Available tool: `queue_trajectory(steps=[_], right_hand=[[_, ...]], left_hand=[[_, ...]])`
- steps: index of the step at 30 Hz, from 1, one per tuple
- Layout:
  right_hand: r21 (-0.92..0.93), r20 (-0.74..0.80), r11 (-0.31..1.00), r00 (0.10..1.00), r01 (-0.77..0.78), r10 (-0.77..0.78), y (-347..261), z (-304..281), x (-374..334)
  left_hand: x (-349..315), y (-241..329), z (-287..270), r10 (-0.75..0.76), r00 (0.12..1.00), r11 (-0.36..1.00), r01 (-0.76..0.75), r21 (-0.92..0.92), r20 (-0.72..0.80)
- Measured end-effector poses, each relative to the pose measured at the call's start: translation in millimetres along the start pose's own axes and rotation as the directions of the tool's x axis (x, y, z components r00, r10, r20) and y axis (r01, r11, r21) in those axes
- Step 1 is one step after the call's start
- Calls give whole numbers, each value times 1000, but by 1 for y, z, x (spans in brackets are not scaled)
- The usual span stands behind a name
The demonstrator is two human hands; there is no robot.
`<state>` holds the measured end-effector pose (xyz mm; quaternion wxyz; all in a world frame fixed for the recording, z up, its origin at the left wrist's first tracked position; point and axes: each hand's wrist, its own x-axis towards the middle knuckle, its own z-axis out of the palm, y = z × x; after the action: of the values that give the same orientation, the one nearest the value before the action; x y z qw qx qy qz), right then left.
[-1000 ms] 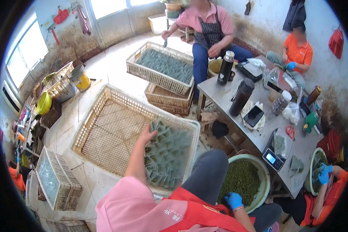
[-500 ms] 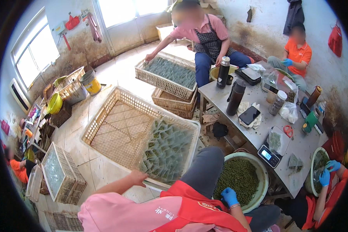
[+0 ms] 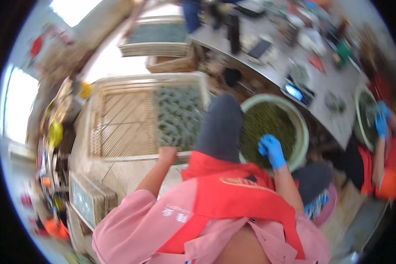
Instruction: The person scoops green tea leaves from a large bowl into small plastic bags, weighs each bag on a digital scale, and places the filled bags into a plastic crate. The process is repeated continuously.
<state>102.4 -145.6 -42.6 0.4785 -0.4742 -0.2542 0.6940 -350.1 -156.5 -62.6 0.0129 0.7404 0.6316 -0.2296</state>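
My bare left hand [image 3: 167, 155] is closed on the near rim of a large cream plastic crate [image 3: 123, 157]. Many small clear packets [image 3: 178, 116] with green contents fill the crate's right part; its left part shows bare lattice floor. To the right, a wide pale green basin [image 3: 304, 132] holds a mass of small round green berries [image 3: 264, 125]. Over the basin's near part is my right hand [image 3: 272, 150] in a blue glove, its fingers curled together. Whatever those fingers hold is hidden, and motion blurs the picture.
A metal table [image 3: 273, 72] beyond the basin bears a lit scale [image 3: 295, 92], a phone [image 3: 259, 49], a dark flask [image 3: 234, 35] and red scissors [image 3: 316, 63]. Stacked crates [image 3: 156, 49] stand ahead. At right, a co-worker's blue-gloved hands [image 3: 381, 119] are over another basin [image 3: 361, 94].
The view has swung, so the crate appears squarer and the basin higher. My right hand has lifted from the berries with its fingers curled. My left hand stays at the crate rim.
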Motion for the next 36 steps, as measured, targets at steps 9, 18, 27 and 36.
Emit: queue_trajectory(steps=[9,18,27,36], right_hand=[[93,-343,992,938,86,-49,-18,-36,-26],[30,-439,934,845,355,-307,-105,-33,19],[-7,-511,915,785,403,-349,-158,-50,105],[-299,-414,884,786,359,-459,-159,-42,55]], left_hand=[[25,40,-139,156,987,988,-156,-5,29],[99,142,-247,168,560,622,-699,-353,-812],[118,208,-241,452,550,396,-829,-395,-702],[141,217,-224,517,605,380,-796,-471,-606]])
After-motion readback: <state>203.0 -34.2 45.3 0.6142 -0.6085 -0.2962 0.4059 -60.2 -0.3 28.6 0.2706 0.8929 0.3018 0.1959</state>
